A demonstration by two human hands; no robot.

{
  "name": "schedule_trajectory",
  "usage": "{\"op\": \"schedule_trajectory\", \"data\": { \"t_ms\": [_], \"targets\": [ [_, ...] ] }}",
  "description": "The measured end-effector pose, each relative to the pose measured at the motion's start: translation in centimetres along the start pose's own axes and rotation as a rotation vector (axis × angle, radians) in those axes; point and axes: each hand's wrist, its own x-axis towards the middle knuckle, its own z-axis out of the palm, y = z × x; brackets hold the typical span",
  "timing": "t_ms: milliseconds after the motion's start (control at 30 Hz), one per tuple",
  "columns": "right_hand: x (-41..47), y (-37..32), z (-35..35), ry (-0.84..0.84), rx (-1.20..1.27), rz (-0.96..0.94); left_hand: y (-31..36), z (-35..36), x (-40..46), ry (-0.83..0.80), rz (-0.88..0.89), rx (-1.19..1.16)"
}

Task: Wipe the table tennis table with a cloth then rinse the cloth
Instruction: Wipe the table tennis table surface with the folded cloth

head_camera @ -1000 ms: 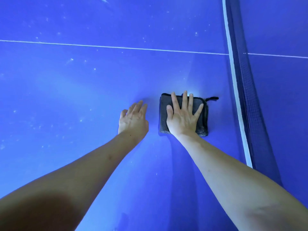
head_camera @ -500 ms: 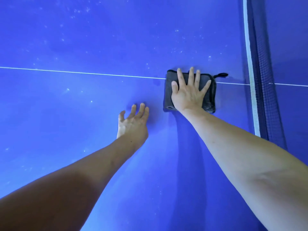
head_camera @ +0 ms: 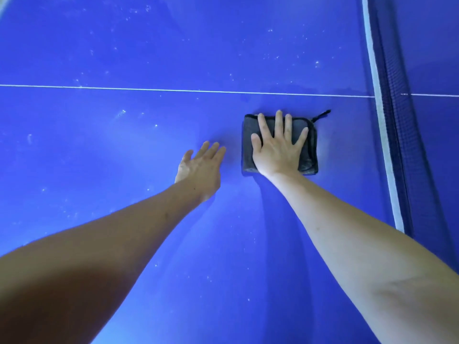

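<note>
The blue table tennis table [head_camera: 104,150] fills the view, speckled with white dust. A folded dark grey cloth [head_camera: 311,155] with a small loop at its far right corner lies on it, just on my side of the white centre line [head_camera: 173,90]. My right hand [head_camera: 275,150] presses flat on the cloth, fingers spread, covering most of it. My left hand [head_camera: 198,167] rests palm down on the bare table, a little to the left of the cloth, holding nothing.
The net [head_camera: 404,150], with its white top band [head_camera: 381,125], runs along the right side, close to the cloth. A darker wet streak [head_camera: 278,232] trails from the cloth back toward me. Dusty surface spreads to the left and beyond the line.
My right hand pushed the cloth out to the white line, then drew it back toward me so it lies below the line. My left hand stayed planted on the table.
</note>
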Motion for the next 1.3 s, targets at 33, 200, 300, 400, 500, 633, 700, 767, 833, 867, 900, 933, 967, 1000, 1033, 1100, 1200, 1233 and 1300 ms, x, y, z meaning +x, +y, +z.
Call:
{"op": "schedule_trajectory", "data": {
  "t_ms": [33, 200, 300, 400, 500, 633, 700, 767, 833, 867, 900, 933, 967, 1000, 1033, 1100, 1200, 1233, 1300],
  "targets": [
    [-1.9, -0.3, 0.2, -0.003, -0.001, -0.008, -0.1, 0.6, -1.7, 0.025, -0.012, -0.009],
    [-13.0, -1.6, 1.9, 0.001, -0.005, -0.026, -0.4, 4.2, -10.9, 0.064, -0.041, -0.04],
    [-20.1, -2.5, 3.0, 0.0, -0.006, -0.02, -0.4, 6.7, -16.8, 0.082, -0.041, -0.052],
    [-27.7, -3.3, 4.5, 0.015, -0.014, -0.009, -0.2, 9.6, -23.0, 0.088, -0.03, -0.07],
    [-35.0, -4.1, 5.9, 0.043, -0.013, 0.001, 0.1, 12.2, -29.1, 0.068, -0.02, -0.081],
    [-43.6, -5.4, 7.4, 0.078, -0.008, 0.005, 0.4, 14.8, -35.7, 0.038, -0.005, -0.068],
    [-47.1, -6.1, 8.1, 0.084, -0.007, -0.002, 0.4, 15.9, -38.0, 0.034, -0.007, -0.077],
    [-50.1, -6.7, 8.7, 0.092, -0.002, -0.003, 0.3, 16.8, -39.9, 0.034, -0.008, -0.094],
    [-52.8, -7.3, 9.2, 0.083, -0.002, -0.001, 0.1, 17.8, -41.6, 0.032, -0.011, -0.102],
    [-53.9, -7.6, 9.4, 0.08, -0.003, -0.002, 0.0, 18.2, -42.3, 0.032, -0.013, -0.101],
    [-55.0, -7.9, 9.5, 0.076, -0.004, -0.004, -0.1, 18.5, -43.0, 0.028, -0.013, -0.099],
    [-56.1, -8.2, 9.7, 0.068, -0.006, -0.004, -0.3, 18.9, -43.6, 0.023, -0.012, -0.098],
    [-56.8, -8.5, 9.8, 0.059, -0.008, -0.002, -0.5, 19.2, -44.0, 0.024, -0.012, -0.098],
    [-57.4, -8.8, 10.0, 0.05, -0.004, 0.005, -0.7, 19.4, -44.3, 0.028, -0.013, -0.103],
    [-57.6, -8.9, 10.0, 0.036, 0.008, 0.018, -0.9, 19.5, -44.6, 0.034, -0.015, -0.114],
    [-57.4, -9.0, 9.9, 0.01, 0.023, 0.039, -1.3, 19.5, -44.8, 0.047, -0.021, -0.138],
    [-56.3, -9.3, 9.8, -0.011, 0.018, 0.061, -1.9, 19.3, -44.3, 0.066, -0.025, -0.152],
    [-55.8, -9.4, 9.7, -0.01, 0.021, 0.071, -2.1, 19.2, -43.9, 0.073, -0.027, -0.155],
    [-54.3, -9.9, 9.5, 0.004, 0.024, 0.089, -2.4, 18.8, -43.0, 0.09, -0.032, -0.161]
  ]
}}
